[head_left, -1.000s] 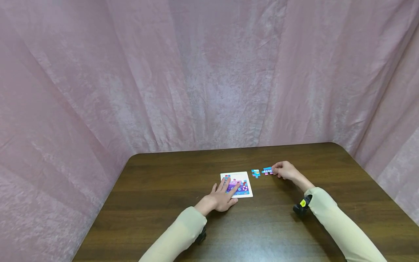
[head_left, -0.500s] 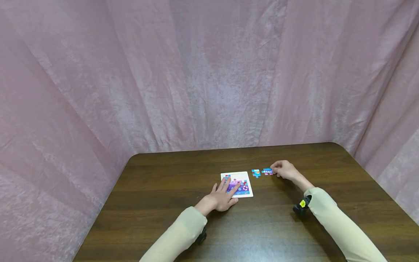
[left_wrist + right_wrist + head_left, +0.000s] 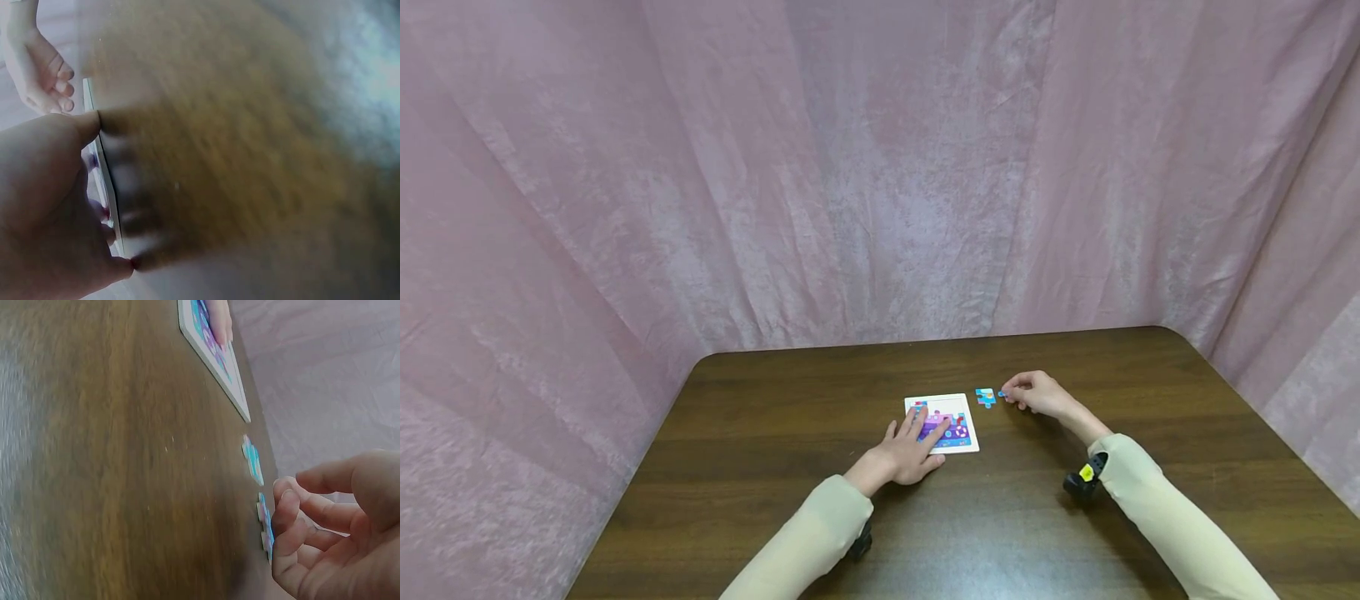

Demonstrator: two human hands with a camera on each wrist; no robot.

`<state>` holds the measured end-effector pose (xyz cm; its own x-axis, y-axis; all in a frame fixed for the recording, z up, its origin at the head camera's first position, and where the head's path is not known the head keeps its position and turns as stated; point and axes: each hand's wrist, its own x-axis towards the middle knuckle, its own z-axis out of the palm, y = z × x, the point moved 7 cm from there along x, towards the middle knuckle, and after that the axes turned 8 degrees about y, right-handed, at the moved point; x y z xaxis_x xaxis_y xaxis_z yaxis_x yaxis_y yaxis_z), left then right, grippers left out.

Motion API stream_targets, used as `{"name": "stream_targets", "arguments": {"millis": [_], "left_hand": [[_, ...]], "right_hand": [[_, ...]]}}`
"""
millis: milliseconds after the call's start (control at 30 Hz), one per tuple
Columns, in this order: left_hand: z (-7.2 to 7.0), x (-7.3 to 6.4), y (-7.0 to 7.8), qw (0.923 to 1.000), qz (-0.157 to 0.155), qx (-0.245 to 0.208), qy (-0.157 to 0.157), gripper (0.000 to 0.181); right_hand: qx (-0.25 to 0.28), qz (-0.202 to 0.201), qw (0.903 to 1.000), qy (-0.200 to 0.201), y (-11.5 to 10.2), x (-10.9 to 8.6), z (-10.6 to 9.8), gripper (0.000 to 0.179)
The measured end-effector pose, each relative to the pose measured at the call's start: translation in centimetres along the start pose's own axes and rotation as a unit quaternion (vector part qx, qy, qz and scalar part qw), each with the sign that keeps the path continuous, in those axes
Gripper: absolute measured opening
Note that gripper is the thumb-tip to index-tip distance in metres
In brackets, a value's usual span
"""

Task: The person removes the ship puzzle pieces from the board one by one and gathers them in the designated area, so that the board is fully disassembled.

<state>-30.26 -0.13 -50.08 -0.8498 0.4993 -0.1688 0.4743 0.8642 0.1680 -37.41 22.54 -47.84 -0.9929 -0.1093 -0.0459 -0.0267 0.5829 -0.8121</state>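
My left hand (image 3: 907, 454) lies with spread fingers on a white-framed puzzle board (image 3: 966, 400), covering part of its purple and blue picture. In the left wrist view the left hand (image 3: 50, 200) reaches over the board's edge (image 3: 103, 169). My right hand (image 3: 1036, 392) hovers with loosely bent fingers over a puzzle piece, hiding most of it except a blue tab (image 3: 1002, 393). From the right wrist, this puzzle piece (image 3: 265, 525) lies beside the right hand's fingers (image 3: 289, 503), and no piece shows between thumb and fingertips. Another blue puzzle piece (image 3: 986, 397) lies between board and right hand.
The brown wooden table (image 3: 790, 400) bears the board and pieces. A pink curtain (image 3: 880, 208) hangs behind its far edge. Each wrist wears a black camera, the right camera (image 3: 1081, 485) marked with yellow.
My right hand has moved left from the right end of the piece to above it, now covering most of it. That piece was straightened earlier. The left hand has stayed on the board.
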Motion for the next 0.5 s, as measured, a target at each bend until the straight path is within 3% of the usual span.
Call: {"name": "stream_targets", "arguments": {"millis": [500], "left_hand": [[0.0, 0.0, -0.1, 0.9997, -0.002, -0.025, -0.005, 0.059]], "right_hand": [[0.010, -0.023, 0.9988, -0.042, -1.7, -0.1, 2.3, 0.024]]}}
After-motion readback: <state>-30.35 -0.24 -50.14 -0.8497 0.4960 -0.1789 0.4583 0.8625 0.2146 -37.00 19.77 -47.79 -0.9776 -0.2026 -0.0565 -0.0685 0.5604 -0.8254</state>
